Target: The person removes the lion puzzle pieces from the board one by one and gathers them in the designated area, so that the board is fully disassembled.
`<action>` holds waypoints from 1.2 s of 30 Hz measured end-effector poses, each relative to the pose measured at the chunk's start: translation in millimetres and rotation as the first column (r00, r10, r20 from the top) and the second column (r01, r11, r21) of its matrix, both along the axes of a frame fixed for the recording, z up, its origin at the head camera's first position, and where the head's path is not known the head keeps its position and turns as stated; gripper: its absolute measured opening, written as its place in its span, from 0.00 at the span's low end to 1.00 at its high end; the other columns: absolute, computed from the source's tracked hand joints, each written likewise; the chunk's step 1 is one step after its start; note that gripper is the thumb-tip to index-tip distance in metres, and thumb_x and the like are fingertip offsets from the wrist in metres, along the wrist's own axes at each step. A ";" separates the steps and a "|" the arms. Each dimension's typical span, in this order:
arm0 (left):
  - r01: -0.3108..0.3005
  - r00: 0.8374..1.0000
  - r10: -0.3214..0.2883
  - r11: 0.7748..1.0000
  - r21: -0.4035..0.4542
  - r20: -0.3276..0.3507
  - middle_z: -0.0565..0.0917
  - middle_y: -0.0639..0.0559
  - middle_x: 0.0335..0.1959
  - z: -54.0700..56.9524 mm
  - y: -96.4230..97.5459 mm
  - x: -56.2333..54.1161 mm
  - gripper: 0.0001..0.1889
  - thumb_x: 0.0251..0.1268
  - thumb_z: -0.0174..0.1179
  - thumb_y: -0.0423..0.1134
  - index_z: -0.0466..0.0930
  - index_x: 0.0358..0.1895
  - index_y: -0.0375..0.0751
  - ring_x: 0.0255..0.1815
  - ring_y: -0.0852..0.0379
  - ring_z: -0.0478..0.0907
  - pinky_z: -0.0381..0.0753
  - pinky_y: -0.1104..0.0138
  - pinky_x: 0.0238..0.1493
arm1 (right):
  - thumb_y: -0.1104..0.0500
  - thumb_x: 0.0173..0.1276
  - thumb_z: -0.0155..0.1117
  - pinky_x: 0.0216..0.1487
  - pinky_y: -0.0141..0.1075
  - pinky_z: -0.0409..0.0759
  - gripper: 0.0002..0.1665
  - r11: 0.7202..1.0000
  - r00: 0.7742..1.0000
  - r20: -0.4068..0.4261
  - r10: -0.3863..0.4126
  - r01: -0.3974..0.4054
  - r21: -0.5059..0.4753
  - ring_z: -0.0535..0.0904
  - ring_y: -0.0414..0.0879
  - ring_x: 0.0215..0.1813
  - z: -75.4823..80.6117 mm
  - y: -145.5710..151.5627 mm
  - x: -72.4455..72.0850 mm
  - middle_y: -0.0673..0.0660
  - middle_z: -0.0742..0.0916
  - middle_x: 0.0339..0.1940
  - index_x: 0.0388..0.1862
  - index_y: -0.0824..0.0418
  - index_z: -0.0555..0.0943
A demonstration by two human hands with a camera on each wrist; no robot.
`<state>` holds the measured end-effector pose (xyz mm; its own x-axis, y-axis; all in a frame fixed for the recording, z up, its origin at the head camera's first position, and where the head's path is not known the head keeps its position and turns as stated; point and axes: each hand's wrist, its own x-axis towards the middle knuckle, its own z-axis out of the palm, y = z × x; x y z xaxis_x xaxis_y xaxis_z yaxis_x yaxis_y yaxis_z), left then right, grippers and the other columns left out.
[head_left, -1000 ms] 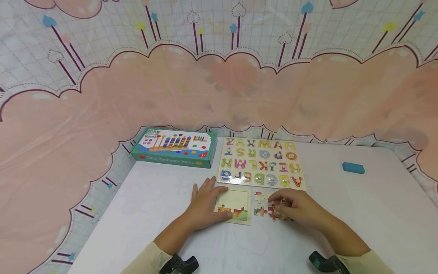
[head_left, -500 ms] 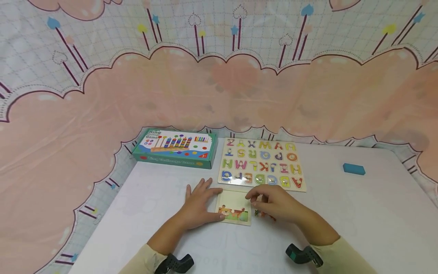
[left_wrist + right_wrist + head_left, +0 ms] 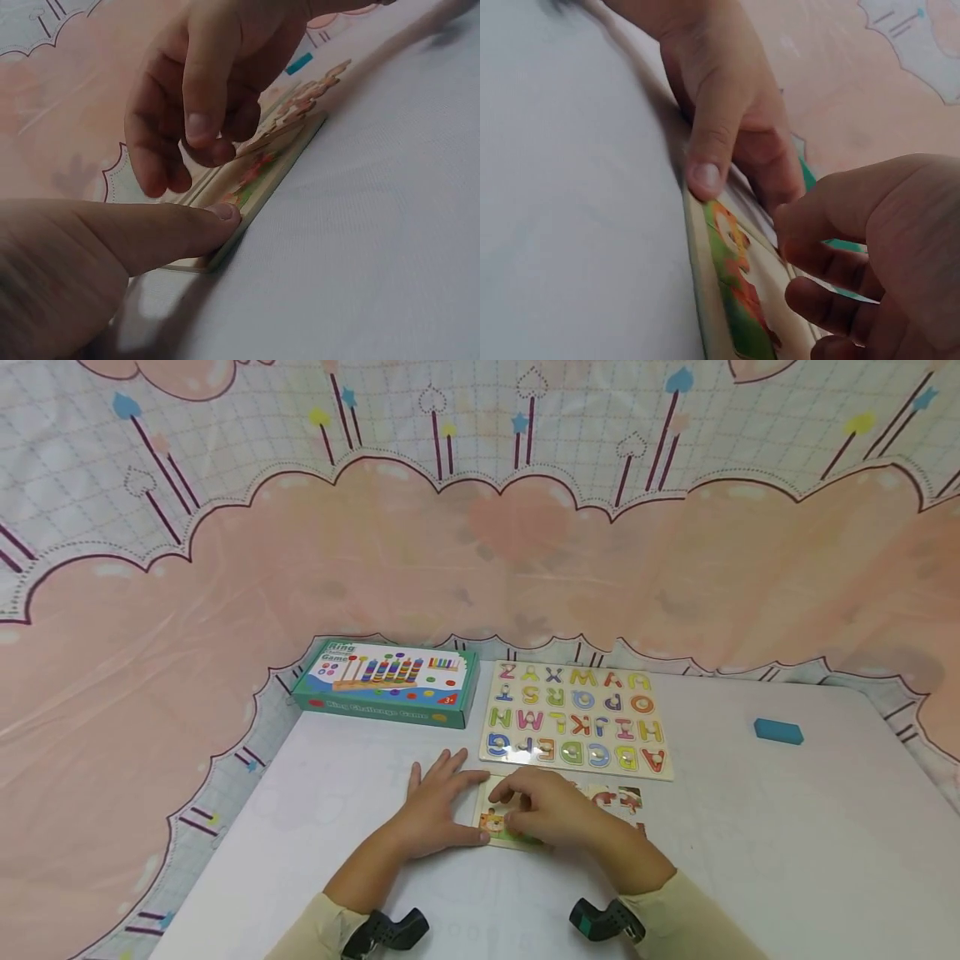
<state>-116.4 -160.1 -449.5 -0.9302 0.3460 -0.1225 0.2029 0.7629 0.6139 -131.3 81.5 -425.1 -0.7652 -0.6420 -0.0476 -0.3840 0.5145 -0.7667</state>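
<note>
A small wooden jigsaw tray [image 3: 483, 793] lies on the white table, with fitted picture pieces [image 3: 739, 289] along its near side, an orange animal face among them. My left hand [image 3: 433, 810] spreads over its left side, the thumb pressing the near corner and the index finger at the far corner. Over the tray hangs my right hand [image 3: 558, 810], fingers bent, thumb apart from the index finger. No piece shows at its fingertips in the wrist views, but I cannot tell whether one is hidden inside the fingers. Loose jigsaw pieces [image 3: 628, 799] lie right of the tray, partly covered by that hand.
Just behind the tray lies a wooden alphabet board [image 3: 577, 718] with coloured letters. A green ring game box [image 3: 386, 685] stands at the back left. On the right side of the table sits a blue block [image 3: 778, 731]. A patterned pink cloth [image 3: 420, 560] hangs behind.
My right hand has moved left from the loose pieces to over the tray, uncovering several pieces. The left hand shifted slightly left early on and stays at the tray's edge.
</note>
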 end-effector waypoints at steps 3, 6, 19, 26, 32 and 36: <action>-0.003 1.000 0.003 1.000 -0.006 -0.008 0.58 0.43 0.87 -0.6 0.6 0.2 0.43 0.52 0.83 0.54 0.78 0.74 0.53 0.89 0.39 0.41 0.25 0.33 0.80 | 0.64 0.67 0.72 0.47 0.37 0.78 0.19 0.999 0.999 -0.032 0.011 -0.010 0.041 0.77 0.41 0.43 -2.6 -6.2 2.0 0.47 0.85 0.49 0.56 0.54 0.88; -0.005 1.000 0.005 1.000 -0.006 -0.015 0.58 0.43 0.87 -1.5 1.3 1.0 0.43 0.52 0.83 0.54 0.78 0.74 0.53 0.89 0.39 0.41 0.25 0.33 0.80 | 0.65 0.65 0.73 0.54 0.40 0.78 0.22 0.997 0.999 -0.048 0.025 -0.022 0.077 0.77 0.41 0.48 -6.1 -9.3 2.9 0.47 0.85 0.53 0.58 0.54 0.87; -0.009 0.999 0.009 1.000 -0.005 -0.041 0.59 0.43 0.87 -4.0 1.4 2.6 0.42 0.52 0.83 0.55 0.78 0.73 0.52 0.89 0.38 0.42 0.26 0.32 0.80 | 0.66 0.66 0.75 0.54 0.38 0.77 0.23 0.993 0.999 -0.023 0.047 -0.045 0.107 0.75 0.41 0.49 -11.0 -7.8 0.5 0.45 0.83 0.54 0.59 0.52 0.87; -0.002 0.999 0.001 1.000 -0.010 -0.052 0.59 0.43 0.87 -4.5 1.1 1.6 0.43 0.52 0.83 0.56 0.78 0.73 0.52 0.89 0.39 0.42 0.26 0.32 0.80 | 0.67 0.67 0.73 0.53 0.38 0.77 0.22 0.993 0.996 -0.045 0.072 -0.067 0.097 0.75 0.41 0.48 -11.8 -5.0 0.1 0.46 0.83 0.54 0.59 0.54 0.87; 0.014 0.999 -0.014 1.000 -0.004 -0.048 0.58 0.43 0.87 -2.0 0.1 1.2 0.43 0.53 0.82 0.56 0.77 0.74 0.52 0.89 0.39 0.41 0.25 0.32 0.80 | 0.69 0.68 0.68 0.58 0.40 0.78 0.22 0.994 0.994 -0.079 0.073 -0.066 0.087 0.77 0.41 0.51 -12.6 -4.8 1.0 0.48 0.83 0.54 0.59 0.56 0.87; 0.035 0.998 -0.036 0.999 -0.016 -0.047 0.58 0.42 0.87 -3.2 -2.8 1.8 0.45 0.51 0.82 0.54 0.76 0.75 0.51 0.89 0.38 0.41 0.27 0.30 0.79 | 0.70 0.67 0.68 0.60 0.41 0.78 0.22 0.994 0.993 -0.090 0.070 -0.062 0.089 0.77 0.41 0.53 -13.2 -6.4 2.3 0.48 0.83 0.53 0.58 0.56 0.87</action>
